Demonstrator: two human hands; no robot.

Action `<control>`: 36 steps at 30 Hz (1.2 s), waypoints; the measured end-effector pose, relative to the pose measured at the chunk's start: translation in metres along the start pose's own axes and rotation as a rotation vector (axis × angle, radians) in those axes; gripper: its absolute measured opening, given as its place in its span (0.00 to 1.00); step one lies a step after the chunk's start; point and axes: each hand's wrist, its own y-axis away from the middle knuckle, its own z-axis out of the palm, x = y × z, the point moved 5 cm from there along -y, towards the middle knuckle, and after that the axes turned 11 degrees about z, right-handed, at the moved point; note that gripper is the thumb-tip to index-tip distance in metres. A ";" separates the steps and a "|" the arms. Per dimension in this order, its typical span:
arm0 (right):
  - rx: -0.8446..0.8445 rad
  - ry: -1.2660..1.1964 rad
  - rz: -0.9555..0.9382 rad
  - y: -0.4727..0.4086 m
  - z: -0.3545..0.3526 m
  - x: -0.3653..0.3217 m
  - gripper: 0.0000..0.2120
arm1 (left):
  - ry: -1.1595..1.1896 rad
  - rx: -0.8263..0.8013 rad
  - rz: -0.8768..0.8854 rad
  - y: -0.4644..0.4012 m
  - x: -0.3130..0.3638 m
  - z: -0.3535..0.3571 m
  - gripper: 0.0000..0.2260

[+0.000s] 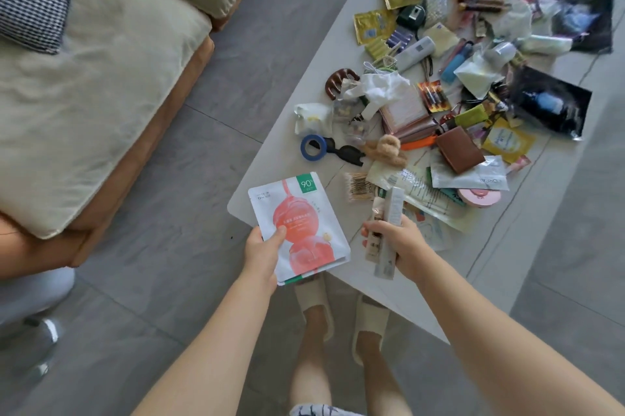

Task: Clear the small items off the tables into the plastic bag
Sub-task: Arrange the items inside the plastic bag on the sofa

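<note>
Two hands fill the lower middle of my head view, both busy. I see the left hand (262, 251) with its grip clamped on a thin stack of face-mask sachets (299, 227): thumb pressed on the front of the top one, fingers curled underneath. The stack sits just beyond and right of that hand, half over the near corner of the table (338, 43) and half over the floor (176, 131). Its long axis runs away from me, leaning slightly left, with the green "90" tab at the far end.

I see the right hand (399, 244) with its grip wrapped round a few slim tube-like packets (389, 229). They pass through the fist, sticking out beyond it toward the pile and out below the palm toward me, long axis nearly straight away from me.

Most of the small things lie heaped on the table past the right hand: a blue tape roll (313, 147), a fuzzy hair claw (389, 149), a brown wallet (459, 150), a pink compact (479, 197).

A sofa (101, 84) stands well left of the table.
</note>
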 end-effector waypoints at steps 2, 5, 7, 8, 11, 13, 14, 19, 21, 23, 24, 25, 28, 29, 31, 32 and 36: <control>-0.071 -0.004 -0.014 0.038 0.007 -0.018 0.13 | 0.035 0.000 0.020 0.029 0.023 -0.002 0.03; -0.191 -0.032 -0.018 0.091 0.021 -0.044 0.12 | 0.095 -0.017 0.065 0.071 0.060 -0.006 0.03; -0.287 -0.074 -0.015 0.124 0.030 -0.057 0.10 | 0.121 -0.021 0.110 0.097 0.083 -0.014 0.03; -0.332 -0.090 -0.025 0.137 0.035 -0.063 0.10 | 0.128 -0.020 0.132 0.108 0.094 -0.019 0.03; -0.426 -0.041 -0.083 0.174 0.055 -0.078 0.10 | 0.137 0.002 0.184 0.137 0.122 -0.041 0.05; -0.444 -0.002 -0.111 0.194 0.071 -0.085 0.10 | 0.156 0.029 0.219 0.152 0.138 -0.061 0.05; -0.448 0.005 -0.118 0.203 0.079 -0.088 0.12 | 0.190 0.047 0.238 0.158 0.146 -0.072 0.04; -0.439 -0.001 -0.104 0.232 0.129 -0.092 0.18 | 0.245 0.090 0.303 0.174 0.184 -0.128 0.02; -0.441 -0.012 -0.110 0.238 0.153 -0.093 0.18 | 0.269 0.100 0.323 0.171 0.198 -0.152 0.02; -0.439 -0.041 -0.097 0.243 0.176 -0.092 0.17 | 0.306 0.096 0.335 0.166 0.211 -0.175 0.03; -0.434 -0.059 -0.091 0.245 0.189 -0.092 0.16 | 0.325 0.088 0.338 0.162 0.217 -0.186 0.04; -0.433 -0.080 -0.089 0.248 0.201 -0.091 0.16 | 0.337 0.074 0.336 0.158 0.222 -0.199 0.04; -0.436 -0.157 -0.083 0.253 0.238 -0.088 0.16 | 0.337 0.020 0.335 0.144 0.237 -0.240 0.03; -0.429 -0.182 -0.081 0.254 0.250 -0.087 0.16 | 0.327 0.005 0.341 0.139 0.242 -0.254 0.03; -0.413 -0.234 -0.089 0.255 0.275 -0.087 0.16 | 0.308 -0.005 0.355 0.128 0.253 -0.282 0.04; -0.406 -0.257 -0.094 0.256 0.287 -0.087 0.16 | 0.300 -0.004 0.359 0.122 0.258 -0.295 0.04; -0.360 -0.313 -0.107 0.254 0.326 -0.087 0.13 | 0.282 -0.017 0.344 0.101 0.275 -0.334 0.03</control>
